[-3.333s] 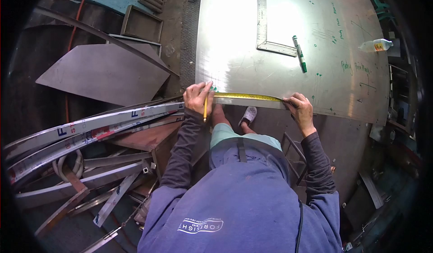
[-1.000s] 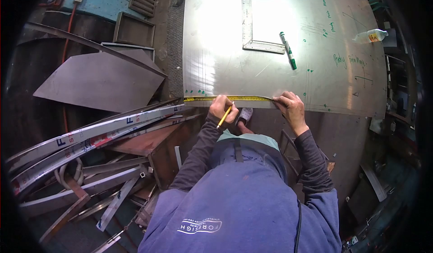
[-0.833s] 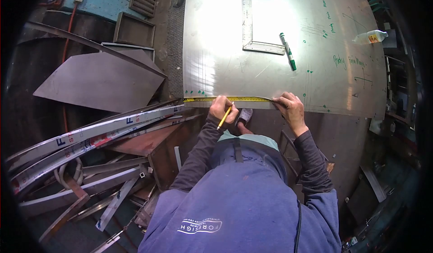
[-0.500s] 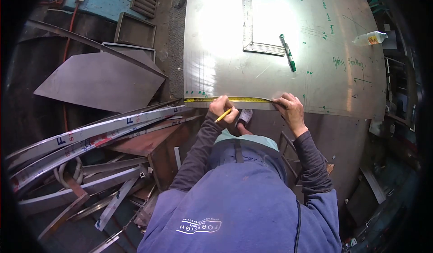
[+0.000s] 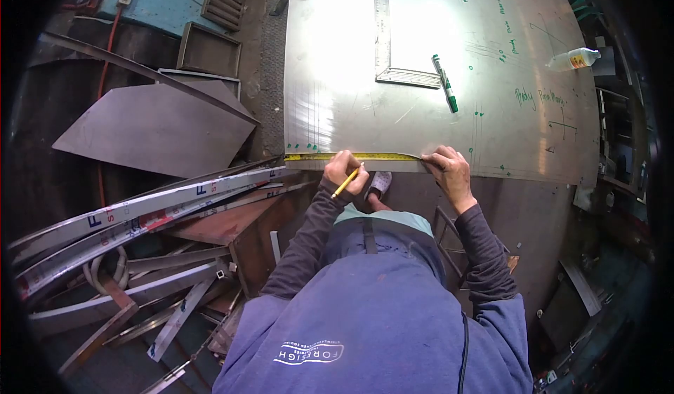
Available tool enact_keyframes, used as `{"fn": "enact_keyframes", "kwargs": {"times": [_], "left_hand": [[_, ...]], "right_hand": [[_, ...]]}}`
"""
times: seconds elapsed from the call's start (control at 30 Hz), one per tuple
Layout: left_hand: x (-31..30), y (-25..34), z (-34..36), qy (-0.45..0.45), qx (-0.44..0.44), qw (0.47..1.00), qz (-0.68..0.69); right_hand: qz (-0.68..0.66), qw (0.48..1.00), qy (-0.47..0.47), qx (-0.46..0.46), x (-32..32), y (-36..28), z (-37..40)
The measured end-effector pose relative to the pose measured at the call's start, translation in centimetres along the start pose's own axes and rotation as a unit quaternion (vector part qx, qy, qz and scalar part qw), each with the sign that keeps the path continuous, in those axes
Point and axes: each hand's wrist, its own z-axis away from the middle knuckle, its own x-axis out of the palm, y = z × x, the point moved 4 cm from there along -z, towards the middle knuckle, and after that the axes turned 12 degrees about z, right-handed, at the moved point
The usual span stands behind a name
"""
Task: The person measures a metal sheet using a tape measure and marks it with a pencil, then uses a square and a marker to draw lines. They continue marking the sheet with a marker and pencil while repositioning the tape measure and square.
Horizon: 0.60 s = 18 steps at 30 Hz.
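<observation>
My left hand (image 5: 346, 170) is closed around a yellow pencil (image 5: 344, 183), which slants up to the right, and rests at the near edge of a large metal sheet (image 5: 351, 124). A yellow tape measure (image 5: 382, 157) is stretched along that edge, running from the sheet's left corner past my left hand to my right hand (image 5: 451, 173). The fingers of my right hand pinch the tape's right end against the sheet. Farther up the sheet lie a metal try square (image 5: 382, 36) and a green marker (image 5: 445, 84).
A plastic bottle (image 5: 574, 59) lies on the sheet's right side, near green handwriting. To the left are long film-wrapped metal bars (image 5: 147, 208), a cut grey plate (image 5: 158, 124) and a heap of metal offcuts (image 5: 179, 317). A brown box-like piece (image 5: 232, 222) stands below the bars.
The pencil in my left hand has turned steeper, with more of it showing. My right hand stays on the tape. The view has shifted slightly.
</observation>
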Motion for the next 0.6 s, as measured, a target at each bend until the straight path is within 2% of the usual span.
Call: {"fn": "enact_keyframes", "kwargs": {"times": [0.03,0.13,0.27,0.6], "left_hand": [[0.01,0.32,0.06,0.019,0.035,0.999,0.005],[0.29,0.58,0.18,0.02,0.049,0.999,0.002],[0.64,0.2,0.39,0.008,0.008,1.0,0.018],[0.93,0.31,0.32,0.022,0.033,0.999,-0.015]], "right_hand": [[0.002,1.0,0.002,0.0,-0.1,-0.06,-0.04],[0.007,1.0,-0.003,0.002,-0.04,-0.02,-0.01],[-0.003,1.0,-0.003,0.004,-0.03,0.01,0.03],[0.002,1.0,-0.006,0.002,-0.13,0.0,0.03]]}}
